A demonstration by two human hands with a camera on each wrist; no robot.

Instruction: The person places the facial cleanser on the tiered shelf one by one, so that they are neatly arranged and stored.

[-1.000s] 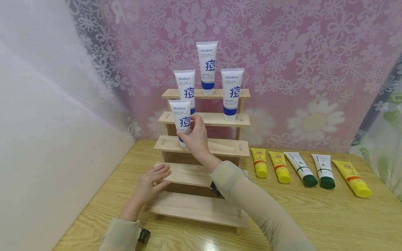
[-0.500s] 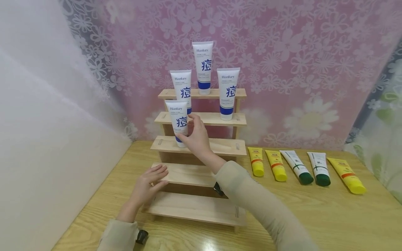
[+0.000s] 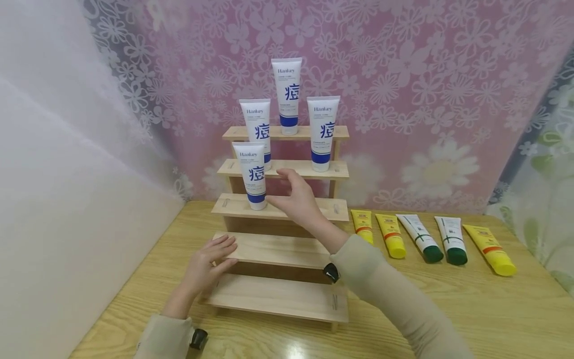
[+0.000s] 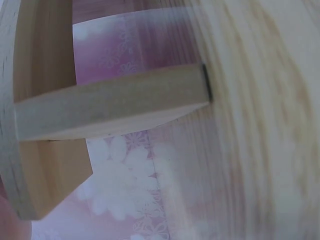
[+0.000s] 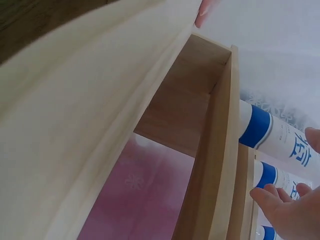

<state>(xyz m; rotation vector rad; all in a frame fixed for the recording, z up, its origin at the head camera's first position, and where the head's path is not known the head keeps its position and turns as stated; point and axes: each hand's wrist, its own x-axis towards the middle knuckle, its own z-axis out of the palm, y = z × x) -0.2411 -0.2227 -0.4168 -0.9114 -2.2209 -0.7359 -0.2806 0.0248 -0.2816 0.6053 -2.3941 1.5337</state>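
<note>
- From the head, we look forward and down over the left hand (image 3: pixel 208 264) and right hand (image 3: pixel 301 202), far enough back to take in the whole wooden stand (image 3: pixel 271 249) before the flowered backdrop (image 3: pixel 381 65).
- At the left wrist, we sit very close to bare wood, the backdrop showing through the gaps.
- At the right wrist, we see the stand tilted sideways, close up, with the right hand at the right edge.
- Head and right-wrist views share the white-and-blue tubes (image 3: pixel 248 169).

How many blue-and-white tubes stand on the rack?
4. A rear tube on the top shelf; a left tube and a right tube on the second shelf; a front tube toward the left of the third shelf. None seems hidden.
</note>
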